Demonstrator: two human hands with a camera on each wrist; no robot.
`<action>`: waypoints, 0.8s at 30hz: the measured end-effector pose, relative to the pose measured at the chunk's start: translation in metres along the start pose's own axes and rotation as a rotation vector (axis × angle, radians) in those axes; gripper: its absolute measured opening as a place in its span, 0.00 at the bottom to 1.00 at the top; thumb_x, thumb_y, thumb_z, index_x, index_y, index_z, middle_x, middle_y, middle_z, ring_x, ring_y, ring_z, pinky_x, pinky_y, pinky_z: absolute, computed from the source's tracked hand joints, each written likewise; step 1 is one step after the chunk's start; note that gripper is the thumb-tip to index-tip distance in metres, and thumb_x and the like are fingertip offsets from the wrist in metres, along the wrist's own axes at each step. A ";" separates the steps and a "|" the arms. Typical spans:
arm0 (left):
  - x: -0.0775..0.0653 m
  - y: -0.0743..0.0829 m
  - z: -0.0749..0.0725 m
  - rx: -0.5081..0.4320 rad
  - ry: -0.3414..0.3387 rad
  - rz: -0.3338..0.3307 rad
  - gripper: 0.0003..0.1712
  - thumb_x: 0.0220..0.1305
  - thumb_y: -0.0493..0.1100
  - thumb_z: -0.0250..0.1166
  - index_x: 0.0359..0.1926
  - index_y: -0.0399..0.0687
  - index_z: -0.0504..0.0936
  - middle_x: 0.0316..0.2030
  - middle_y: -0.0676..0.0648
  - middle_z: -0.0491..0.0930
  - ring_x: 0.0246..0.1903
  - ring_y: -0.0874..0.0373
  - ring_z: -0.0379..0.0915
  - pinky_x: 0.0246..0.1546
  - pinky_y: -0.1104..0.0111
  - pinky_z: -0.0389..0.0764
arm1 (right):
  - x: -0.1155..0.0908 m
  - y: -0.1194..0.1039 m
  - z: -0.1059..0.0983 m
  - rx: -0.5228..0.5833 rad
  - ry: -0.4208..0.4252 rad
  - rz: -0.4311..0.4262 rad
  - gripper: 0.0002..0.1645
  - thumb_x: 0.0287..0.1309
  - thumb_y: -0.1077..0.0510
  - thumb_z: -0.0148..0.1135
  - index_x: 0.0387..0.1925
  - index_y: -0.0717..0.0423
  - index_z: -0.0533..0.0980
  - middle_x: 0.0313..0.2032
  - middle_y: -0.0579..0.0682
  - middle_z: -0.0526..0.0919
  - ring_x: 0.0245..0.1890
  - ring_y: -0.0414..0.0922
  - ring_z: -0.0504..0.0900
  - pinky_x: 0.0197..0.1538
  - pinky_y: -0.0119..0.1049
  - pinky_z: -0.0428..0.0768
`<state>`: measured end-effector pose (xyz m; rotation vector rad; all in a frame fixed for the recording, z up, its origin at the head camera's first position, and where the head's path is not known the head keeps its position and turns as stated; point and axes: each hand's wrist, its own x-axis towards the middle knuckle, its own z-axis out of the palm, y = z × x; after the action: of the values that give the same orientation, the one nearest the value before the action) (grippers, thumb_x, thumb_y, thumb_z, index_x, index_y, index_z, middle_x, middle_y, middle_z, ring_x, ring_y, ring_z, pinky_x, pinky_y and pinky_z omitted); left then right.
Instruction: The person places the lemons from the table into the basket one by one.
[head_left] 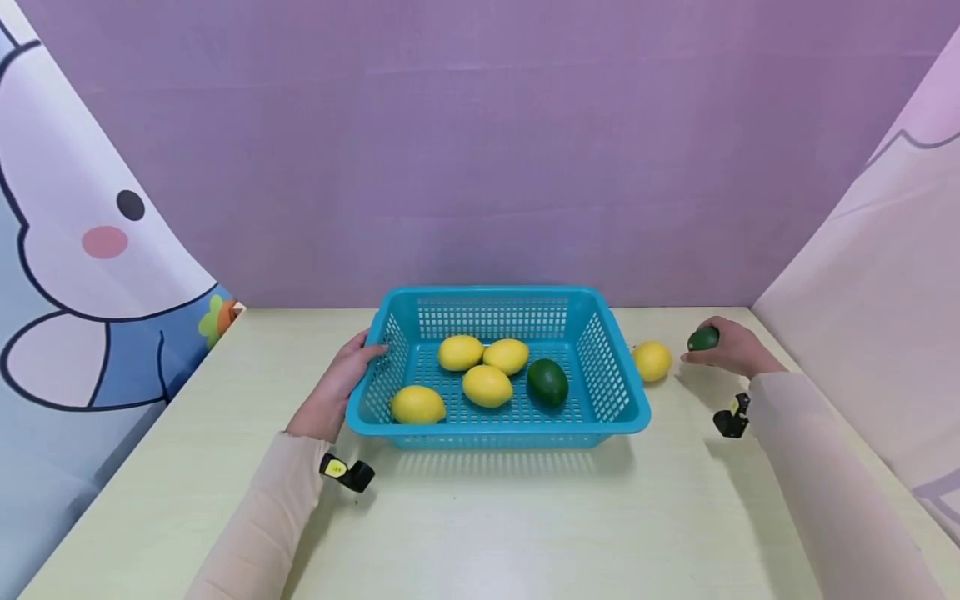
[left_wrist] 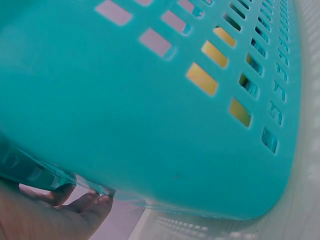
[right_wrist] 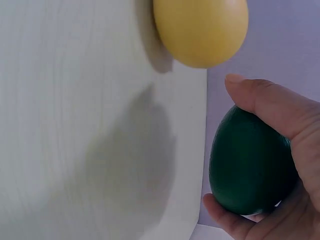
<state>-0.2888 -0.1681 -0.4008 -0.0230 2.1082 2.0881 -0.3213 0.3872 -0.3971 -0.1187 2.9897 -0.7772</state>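
A blue perforated plastic basket (head_left: pixel 517 439) is in the middle of the table. My left hand (head_left: pixel 339 385) grips its left rim, thumb over the edge; the left wrist view has the fingers (left_wrist: pixel 82 207) at the rim. Inside the basket are several yellow lemons (head_left: pixel 487 387) and one dark green avocado (head_left: pixel 547 383). To the right, my right hand (head_left: pixel 731 348) holds another avocado (right_wrist: pixel 250 160) between thumb and fingers, above the table. A lone lemon (head_left: pixel 652 361) lies on the table between the basket's right side and that hand.
The pale wooden table (head_left: pixel 480 533) meets a purple cloth backdrop (head_left: pixel 480 167) behind the basket. Printed cloth (head_left: pixel 82 250) with a cartoon figure hangs at the left, and pale pink cloth (head_left: pixel 885 317) at the right.
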 end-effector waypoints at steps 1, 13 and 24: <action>0.000 0.000 0.000 -0.001 0.002 0.000 0.34 0.72 0.39 0.44 0.74 0.44 0.43 0.69 0.35 0.52 0.66 0.38 0.55 0.62 0.49 0.63 | 0.000 0.000 0.000 0.004 0.003 -0.003 0.40 0.50 0.46 0.69 0.51 0.71 0.63 0.47 0.71 0.70 0.46 0.64 0.71 0.46 0.55 0.75; -0.002 0.001 0.001 -0.020 0.000 -0.008 0.34 0.72 0.39 0.44 0.74 0.45 0.42 0.70 0.36 0.51 0.67 0.39 0.53 0.63 0.49 0.62 | 0.003 -0.015 -0.007 0.076 0.000 -0.019 0.39 0.52 0.43 0.67 0.51 0.67 0.62 0.49 0.67 0.69 0.46 0.62 0.70 0.46 0.51 0.76; -0.002 0.003 0.000 -0.001 -0.007 0.001 0.34 0.72 0.38 0.43 0.74 0.45 0.41 0.70 0.36 0.50 0.67 0.39 0.53 0.62 0.49 0.62 | 0.003 -0.037 -0.012 0.132 0.003 -0.023 0.41 0.53 0.41 0.66 0.55 0.64 0.61 0.52 0.65 0.66 0.49 0.62 0.67 0.49 0.52 0.76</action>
<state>-0.2874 -0.1678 -0.3977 -0.0153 2.1035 2.0867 -0.3227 0.3604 -0.3682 -0.1471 2.9344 -0.9748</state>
